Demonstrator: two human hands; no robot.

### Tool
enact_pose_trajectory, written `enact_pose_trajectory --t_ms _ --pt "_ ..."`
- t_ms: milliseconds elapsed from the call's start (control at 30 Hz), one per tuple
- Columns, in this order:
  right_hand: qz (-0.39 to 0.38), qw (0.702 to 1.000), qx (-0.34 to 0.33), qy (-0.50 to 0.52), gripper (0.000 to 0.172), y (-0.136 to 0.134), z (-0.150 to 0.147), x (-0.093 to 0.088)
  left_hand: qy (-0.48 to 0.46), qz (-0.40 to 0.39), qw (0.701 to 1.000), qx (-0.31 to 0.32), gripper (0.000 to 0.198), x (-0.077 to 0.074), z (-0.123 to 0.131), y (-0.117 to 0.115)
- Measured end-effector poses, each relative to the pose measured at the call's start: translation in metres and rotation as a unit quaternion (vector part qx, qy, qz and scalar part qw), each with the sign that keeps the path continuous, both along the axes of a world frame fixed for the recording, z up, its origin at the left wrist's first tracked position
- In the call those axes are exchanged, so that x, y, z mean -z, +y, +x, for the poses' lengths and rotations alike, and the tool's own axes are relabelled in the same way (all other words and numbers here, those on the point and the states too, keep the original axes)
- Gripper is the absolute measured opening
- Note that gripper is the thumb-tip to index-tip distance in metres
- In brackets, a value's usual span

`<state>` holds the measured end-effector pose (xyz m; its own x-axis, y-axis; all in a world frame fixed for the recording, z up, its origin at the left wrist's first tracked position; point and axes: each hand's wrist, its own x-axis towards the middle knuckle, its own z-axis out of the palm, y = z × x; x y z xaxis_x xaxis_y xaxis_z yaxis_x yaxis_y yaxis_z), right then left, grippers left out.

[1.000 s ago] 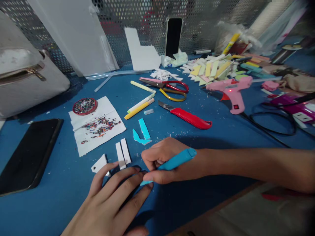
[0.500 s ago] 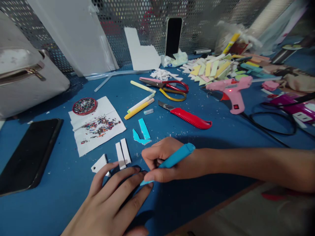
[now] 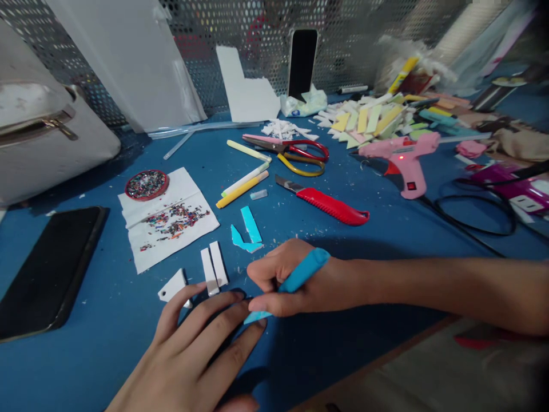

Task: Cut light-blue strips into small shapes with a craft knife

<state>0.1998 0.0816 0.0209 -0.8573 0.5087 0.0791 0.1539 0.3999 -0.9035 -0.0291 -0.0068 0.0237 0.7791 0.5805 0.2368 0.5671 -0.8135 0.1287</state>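
My right hand (image 3: 291, 280) is closed around a blue marker (image 3: 304, 270), its back end pointing up and right. Under its tip lies a small blue piece (image 3: 257, 316), partly covered by the fingers. My left hand (image 3: 201, 337) rests with fingers spread, its fingertips beside that piece. Just beyond the left fingers are two white strips (image 3: 213, 266) and a white piece with a small hole (image 3: 172, 285). Farther back lie cut blue pieces (image 3: 251, 226) and a red-handled cutter (image 3: 332, 205).
A phone (image 3: 54, 269) and a paper sheet with colourful bits (image 3: 180, 246) are at left. Scissors (image 3: 306, 151), yellow markers (image 3: 242, 189) and a pink glue gun (image 3: 403, 157) with its cable lie farther back. A pile of pale strips (image 3: 369, 120) stands behind.
My right hand has shifted the marker slightly; its back end has moved a little left, and more of the small blue piece shows. My left hand stays in place.
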Motion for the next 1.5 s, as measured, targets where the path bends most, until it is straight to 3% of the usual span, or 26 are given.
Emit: enact_pose_trajectory --t_ms 467,633,800,933,1100,1233,1500 --pt "-0.030 0.999 -0.011 0.005 0.035 0.0003 0.0001 -0.0015 0.002 0.000 1.000 -0.003 0.044 0.0007 -0.0004 -0.0010" --pt "0.032 0.999 0.011 -0.016 0.040 -0.0001 0.0006 -0.0027 -0.001 0.000 1.000 -0.002 0.045 0.0007 -0.0002 -0.0011" --pt "-0.005 1.000 -0.004 -0.013 0.037 -0.0003 0.0016 -0.0035 0.007 0.000 1.000 -0.003 0.044 -0.0003 0.0001 -0.0005" --pt "0.053 0.998 0.007 -0.019 0.039 -0.0009 0.0014 -0.0031 0.008 -0.003 1.000 -0.002 0.045 -0.0005 -0.0001 -0.0009" --pt "0.031 0.999 -0.005 -0.019 0.037 -0.0010 0.0008 -0.0034 0.003 -0.006 1.000 -0.002 0.045 0.0001 -0.0003 -0.0010" --pt "0.066 0.997 0.002 -0.027 0.039 -0.0015 0.0009 -0.0048 0.004 -0.006 1.000 -0.005 0.044 -0.0007 -0.0001 -0.0014" --pt "0.065 0.998 0.004 -0.028 0.037 -0.0013 0.0012 -0.0043 0.007 -0.003 1.000 -0.003 0.045 -0.0006 -0.0005 -0.0016"
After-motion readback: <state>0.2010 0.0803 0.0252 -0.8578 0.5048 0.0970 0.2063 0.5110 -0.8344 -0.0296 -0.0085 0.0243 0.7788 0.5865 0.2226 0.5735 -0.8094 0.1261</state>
